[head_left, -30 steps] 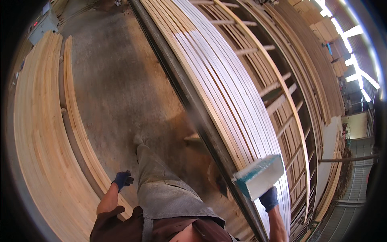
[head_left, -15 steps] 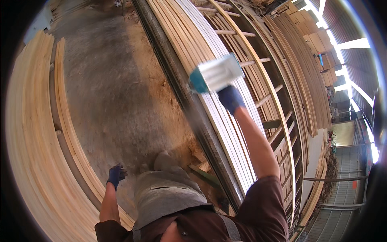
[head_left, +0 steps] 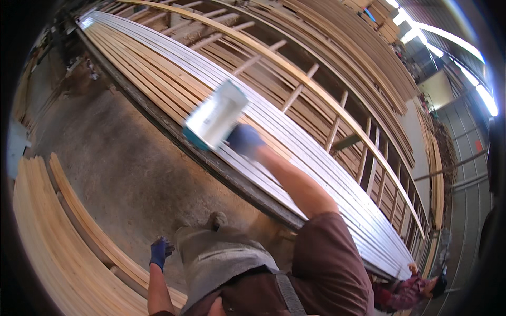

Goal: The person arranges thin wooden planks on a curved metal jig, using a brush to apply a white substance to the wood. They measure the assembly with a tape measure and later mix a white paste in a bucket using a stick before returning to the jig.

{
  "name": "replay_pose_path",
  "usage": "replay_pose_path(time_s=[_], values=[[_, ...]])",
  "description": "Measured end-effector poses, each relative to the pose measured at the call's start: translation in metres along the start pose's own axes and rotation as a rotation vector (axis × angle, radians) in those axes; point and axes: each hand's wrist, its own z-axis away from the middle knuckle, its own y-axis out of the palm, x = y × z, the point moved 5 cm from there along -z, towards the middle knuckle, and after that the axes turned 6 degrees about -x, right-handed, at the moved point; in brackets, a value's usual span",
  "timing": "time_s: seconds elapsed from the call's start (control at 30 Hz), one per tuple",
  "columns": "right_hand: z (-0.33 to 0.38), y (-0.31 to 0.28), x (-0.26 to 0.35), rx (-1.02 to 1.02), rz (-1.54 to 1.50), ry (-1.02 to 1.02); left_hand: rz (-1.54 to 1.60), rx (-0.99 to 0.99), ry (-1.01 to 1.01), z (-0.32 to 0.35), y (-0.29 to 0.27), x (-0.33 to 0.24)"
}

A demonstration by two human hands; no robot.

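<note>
Already, the row of boards is white nearby; its far front strips are still bare. Over it my right hand grips a white-and-teal box; before it my left hand hangs empty, fingers loose.

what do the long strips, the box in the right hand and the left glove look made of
Strips: wood, judging by the tan colour where bare; elsewhere a white, slightly shiny coating.
Box: possibly smooth plastic, from its even white and teal faces, though blurred.
Left glove: matte dark blue, probably fabric; weave too small to tell.
</note>
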Motion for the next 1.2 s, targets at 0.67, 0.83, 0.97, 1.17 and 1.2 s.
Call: replay_pose_path(time_s=[0.67,0.83,0.97,1.17,1.2], values=[[0.278,-0.081,-0.263,-0.402,-0.229,0.696,-0.148,0.056,-0.148,-0.106,-0.060,-0.219],[0.054,-0.043,-0.158,0.009,-0.151,0.342,-0.090,0.006,-0.169,-0.122,-0.081,-0.250],[-0.111,-0.028,-0.052,-0.078,-0.209,0.192,-0.081,-0.054,-0.251,-0.147,-0.123,-0.247],[-0.382,0.012,0.080,-0.023,-0.041,-0.242,0.132,0.000,-0.307,-0.245,-0.178,-0.321],[-0.435,0.028,0.086,0.080,0.037,-0.228,0.265,0.044,-0.288,-0.270,-0.195,-0.340]])
